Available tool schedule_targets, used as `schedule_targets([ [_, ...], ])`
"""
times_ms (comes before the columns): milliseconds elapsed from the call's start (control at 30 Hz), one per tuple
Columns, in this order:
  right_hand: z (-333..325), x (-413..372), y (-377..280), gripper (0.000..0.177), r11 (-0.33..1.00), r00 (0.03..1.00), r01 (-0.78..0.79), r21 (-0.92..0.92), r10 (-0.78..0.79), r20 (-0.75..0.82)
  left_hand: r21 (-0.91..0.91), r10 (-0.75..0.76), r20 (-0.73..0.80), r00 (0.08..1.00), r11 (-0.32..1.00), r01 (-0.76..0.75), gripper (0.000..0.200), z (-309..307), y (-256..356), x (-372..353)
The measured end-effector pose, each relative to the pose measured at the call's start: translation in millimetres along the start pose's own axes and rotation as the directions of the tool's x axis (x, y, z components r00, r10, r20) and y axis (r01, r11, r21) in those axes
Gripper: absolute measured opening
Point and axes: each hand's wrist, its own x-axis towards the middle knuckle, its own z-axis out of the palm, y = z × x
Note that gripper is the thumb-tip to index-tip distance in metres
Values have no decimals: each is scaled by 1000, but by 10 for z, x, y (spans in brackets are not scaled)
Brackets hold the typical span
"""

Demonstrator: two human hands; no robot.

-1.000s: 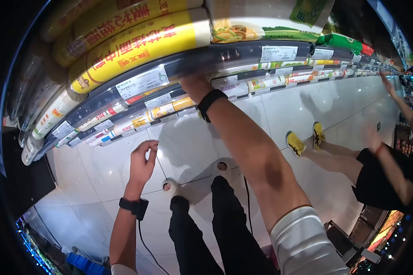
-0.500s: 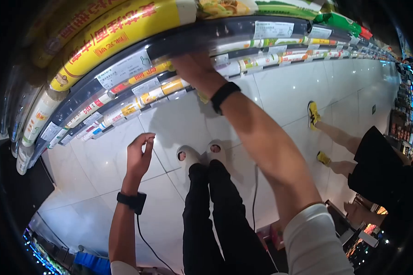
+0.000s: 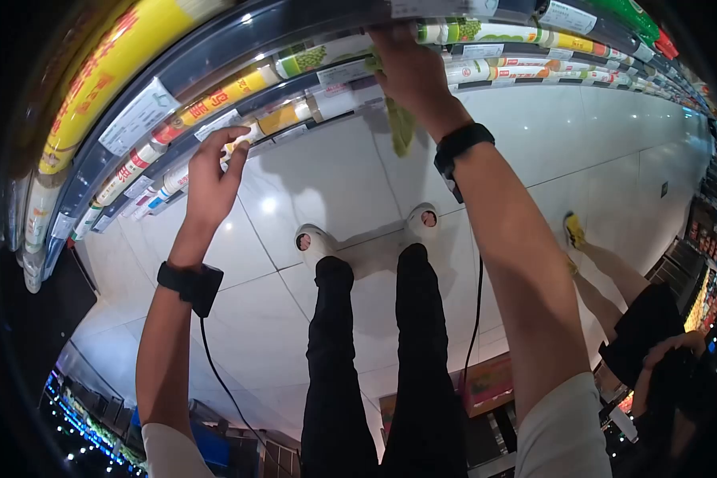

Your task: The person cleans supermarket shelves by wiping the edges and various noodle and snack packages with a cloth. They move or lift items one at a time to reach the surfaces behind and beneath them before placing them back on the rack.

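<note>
Cloth [image 3: 401,129] held to the shelf edge [image 3: 215,46], upper centre of the frame.
Yellow-green, soft and crumpled, it is clutched by the right hand [image 3: 410,68], fingers closed over it; most of it is hidden under the palm. The left hand [image 3: 211,179] is loosely spread, fingertips laid against glossy tubular packets [image 3: 215,94] at upper left. Label print is blurred.

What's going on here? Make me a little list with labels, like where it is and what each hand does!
Place: shop aisle, white tiled floor
Right hand: holds a green cloth up against the shelves
Left hand: open, fingers at the packets on a lower shelf
Feet: white shoes
Nearby: another person on the right
</note>
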Motion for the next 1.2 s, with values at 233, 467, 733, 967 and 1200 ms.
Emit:
schedule_targets([
  [233,-83,12,89,41,1000,995,3,-5,-3,-100,-97,-74,-5,997,993,73,23,194,176,-111],
  [467,-506,-369,494,56,990,999,-38,132,36,21,-152,-137,14,991,979,137,21,544,710,-9],
  [733,-1083,-920,1966,41,940,969,-222,260,241,-43,87,110,-23,994,990,-108,22,1095,1445,387],
  [967,-935,-128,2670,40,981,937,68,179,-2,-349,415,370,-266,890,877,-241,37,1678,1838,1197],
  [1200,-450,-143,2534,63,987,873,150,-58,-160,-460,547,433,-374,820,817,-182,47,1942,1368,1559],
])
